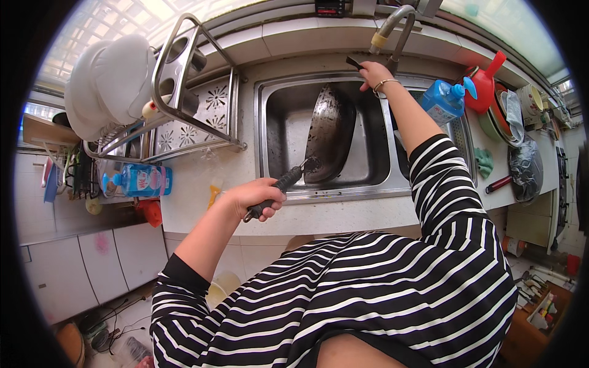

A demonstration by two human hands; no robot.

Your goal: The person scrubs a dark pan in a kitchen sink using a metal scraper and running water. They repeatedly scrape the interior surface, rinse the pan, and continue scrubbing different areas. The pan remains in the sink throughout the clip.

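My left hand (261, 198) grips the black ridged handle (287, 180) of a metal wok (332, 133). Tilted on its side, the wok rests in the stainless steel sink basin (283, 133), with dark stains across its surface. Past the wok's far right side, my right hand (376, 76) holds a small dark flat tool (353, 62) by one end near the sink's back rim. Its exact kind is unclear. The faucet (391, 30) rises just behind that hand. My right forearm covers part of a second basin.
On the left stands a metal dish rack (193, 122) with white plates (110, 87), near a blue pump bottle (142, 180). Another blue pump bottle (444, 102), a red plastic ladle (481, 87), stacked bowls (499, 112) and a green cloth (483, 162) are on the right.
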